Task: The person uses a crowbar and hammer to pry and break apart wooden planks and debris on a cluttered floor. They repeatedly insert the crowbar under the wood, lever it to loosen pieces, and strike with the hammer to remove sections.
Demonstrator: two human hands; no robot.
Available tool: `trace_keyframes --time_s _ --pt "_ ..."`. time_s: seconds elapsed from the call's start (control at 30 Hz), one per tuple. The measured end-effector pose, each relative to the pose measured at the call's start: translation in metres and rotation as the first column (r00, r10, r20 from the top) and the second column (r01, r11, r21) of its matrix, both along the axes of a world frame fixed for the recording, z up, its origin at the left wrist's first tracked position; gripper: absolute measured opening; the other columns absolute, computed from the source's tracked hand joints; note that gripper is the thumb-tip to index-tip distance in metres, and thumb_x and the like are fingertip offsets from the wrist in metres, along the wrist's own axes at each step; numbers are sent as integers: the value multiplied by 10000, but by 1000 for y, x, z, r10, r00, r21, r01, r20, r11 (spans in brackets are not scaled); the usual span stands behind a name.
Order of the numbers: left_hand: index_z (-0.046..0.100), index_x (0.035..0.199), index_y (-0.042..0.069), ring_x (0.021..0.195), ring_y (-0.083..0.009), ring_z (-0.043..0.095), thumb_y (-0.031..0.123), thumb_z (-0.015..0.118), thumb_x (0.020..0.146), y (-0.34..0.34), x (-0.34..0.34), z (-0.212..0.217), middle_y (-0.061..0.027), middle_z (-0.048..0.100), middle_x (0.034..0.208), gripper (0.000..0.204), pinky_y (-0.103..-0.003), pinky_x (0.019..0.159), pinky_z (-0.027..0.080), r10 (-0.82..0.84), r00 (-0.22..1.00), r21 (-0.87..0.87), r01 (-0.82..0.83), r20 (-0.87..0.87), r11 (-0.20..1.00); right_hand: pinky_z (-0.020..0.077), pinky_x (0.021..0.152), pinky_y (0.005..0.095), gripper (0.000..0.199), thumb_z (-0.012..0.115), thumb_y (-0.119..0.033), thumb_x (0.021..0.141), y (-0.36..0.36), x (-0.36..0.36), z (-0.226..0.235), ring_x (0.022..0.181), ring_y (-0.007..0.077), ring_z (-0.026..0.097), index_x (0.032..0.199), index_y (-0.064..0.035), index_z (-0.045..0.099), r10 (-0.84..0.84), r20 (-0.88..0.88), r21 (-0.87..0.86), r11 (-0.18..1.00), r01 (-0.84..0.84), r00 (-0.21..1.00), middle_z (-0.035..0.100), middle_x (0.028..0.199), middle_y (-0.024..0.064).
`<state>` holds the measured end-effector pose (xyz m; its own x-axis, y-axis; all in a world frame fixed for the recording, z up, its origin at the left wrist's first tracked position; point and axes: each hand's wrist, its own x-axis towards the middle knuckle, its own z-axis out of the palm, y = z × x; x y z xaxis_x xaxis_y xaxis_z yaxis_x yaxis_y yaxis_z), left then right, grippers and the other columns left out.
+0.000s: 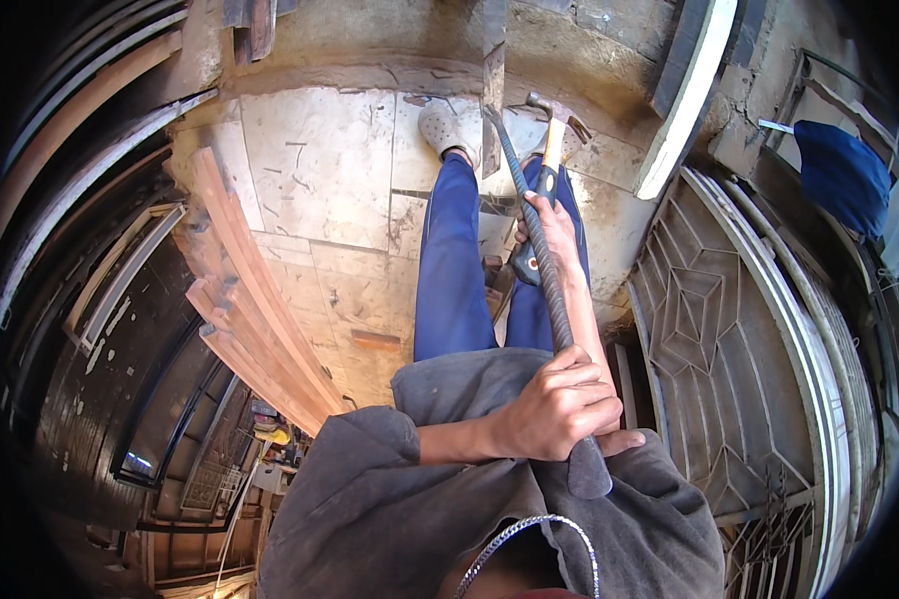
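My left hand [572, 404] is closed round the lower part of a ribbed steel pry bar [549, 285], just above its flattened near end. The bar slants away from me, and its forked far tip lies beside an upright wooden post [493, 75]. Farther along, my right hand [549, 228] grips a claw hammer [546, 182] by its black and yellow handle, head pointing away. The bar runs across this hand; whether its fingers also hold the bar, I cannot tell.
Long planks [260, 309] are stacked at the left. Bent nails and a reddish wood piece [376, 340] lie on the pale tiled floor [320, 170]. A metal grille [714, 329] leans at the right, below a hanging blue cloth [841, 178]. A white-edged board [687, 100] stands at the back right.
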<state>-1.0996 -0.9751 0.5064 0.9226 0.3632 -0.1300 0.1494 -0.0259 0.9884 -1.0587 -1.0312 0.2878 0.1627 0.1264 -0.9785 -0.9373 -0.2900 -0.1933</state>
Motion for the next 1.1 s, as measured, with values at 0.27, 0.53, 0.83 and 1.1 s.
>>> trace_keyframes --time_s 0.27,0.53,0.83,1.1 --pt "535 566 56 573 -192 517 312 781 705 -5 2 -3 -34 497 556 382 -333 654 409 41 999 16 -41 -19 999 458 449 259 222 629 -195 868 6 8 1 490 114 500 929 -27 498 33 -25 59 998 -32 999 534 659 46" --pt "610 809 45 1002 -314 556 443 778 678 27 5 -61 -120 595 956 451 -464 832 463 -275 950 125 258 145 958 446 442 259 247 645 -208 857 0 23 -9 489 112 501 952 -19 517 106 -9 93 990 -105 994 552 687 37" --pt "365 549 39 390 -230 372 204 575 869 42 30 -125 -68 372 495 417 -340 404 282 -78 963 167 35 257 985 451 456 247 313 444 -343 991 -32 35 -36 492 84 460 931 -40 497 -49 -142 372 923 99 989 496 654 9" --pt "239 515 98 347 -124 266 347 380 1007 39 36 -120 6 267 423 569 -270 376 249 126 980 110 -143 154 984 464 445 275 339 458 -390 984 -147 73 -142 488 109 478 890 -64 469 -23 -140 92 995 36 990 520 665 27"
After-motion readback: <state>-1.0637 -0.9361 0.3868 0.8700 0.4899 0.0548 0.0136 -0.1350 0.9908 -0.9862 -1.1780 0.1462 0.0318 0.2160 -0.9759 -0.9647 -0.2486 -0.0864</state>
